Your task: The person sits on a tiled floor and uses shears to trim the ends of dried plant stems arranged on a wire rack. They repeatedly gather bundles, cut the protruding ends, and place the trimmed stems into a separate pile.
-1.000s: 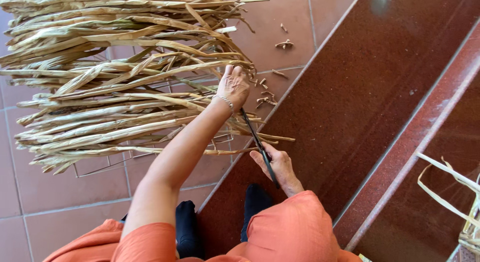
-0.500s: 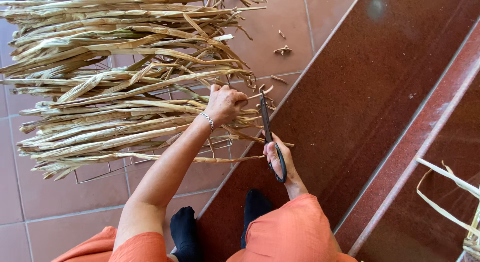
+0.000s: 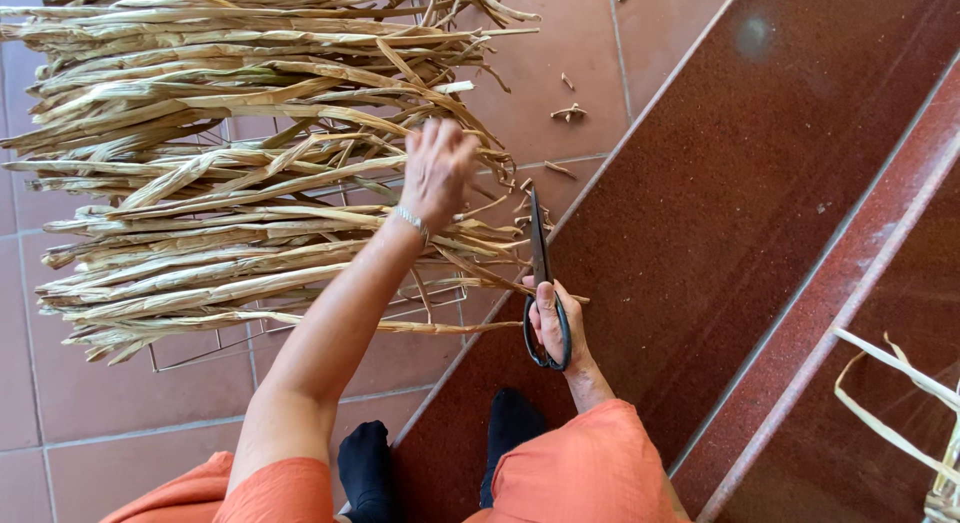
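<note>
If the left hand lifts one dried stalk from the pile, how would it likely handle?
The stalks look dry, thin and split, so one is probably light. Their curled ends suggest some flop, not stiffness. Broken bits on the tiles hint they are brittle. The left hand rests on the pile.

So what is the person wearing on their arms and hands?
Both arms are bare below short orange sleeves. The left hand has a thin silvery bracelet round the wrist. The right hand has no glove, and no ring or watch shows on it. Dark socks cover the feet.
</note>
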